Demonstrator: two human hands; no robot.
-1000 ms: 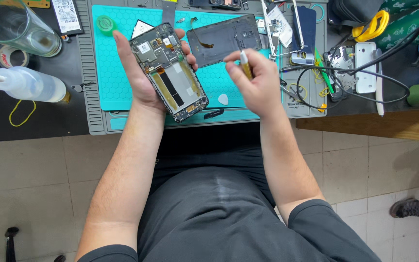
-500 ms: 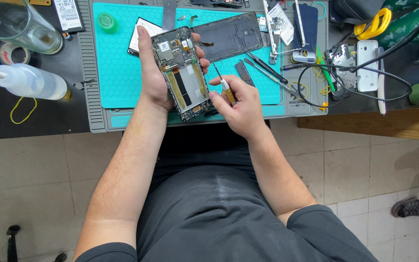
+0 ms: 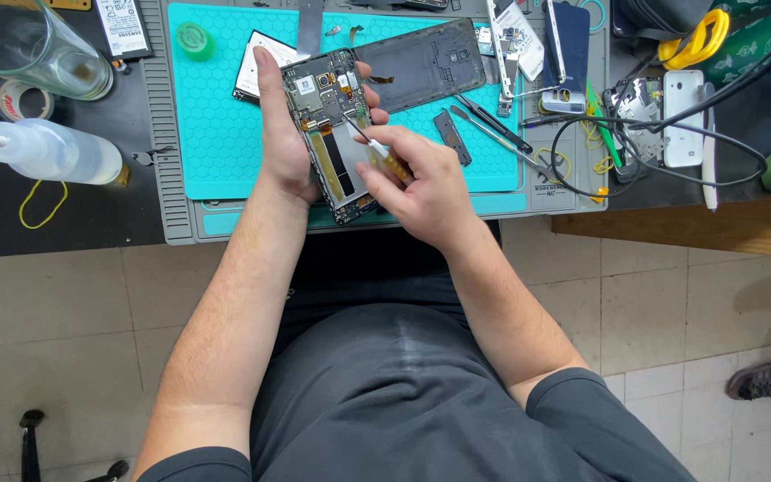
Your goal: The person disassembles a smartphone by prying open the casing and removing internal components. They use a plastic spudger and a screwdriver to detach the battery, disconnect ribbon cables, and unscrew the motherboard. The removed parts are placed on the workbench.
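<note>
Since half a second ago my right hand (image 3: 426, 183) has slid up over the opened smartphone (image 3: 332, 134), its fingers pinched round a small yellow-handled screwdriver (image 3: 377, 152) whose tip now touches the phone's upper board. My left hand (image 3: 283, 134) grips the phone from behind, tilted above the teal work mat (image 3: 216, 134). Its dark back cover (image 3: 426, 62) lies flat just beyond.

Viewpoint: one head-worn camera, above the seated person, looking steeply down.
Facing: toward 12 o'clock, over lap and forearms to the bench edge.
Nearness: close; the left hand (image 3: 283, 147) and right hand (image 3: 421, 183) sit just above centre.
Frame reach: teal work mat (image 3: 216, 134) at 12 o'clock, tiled floor (image 3: 64, 330) from 3 through 9 o'clock.
Shared ground: a single view only.
</note>
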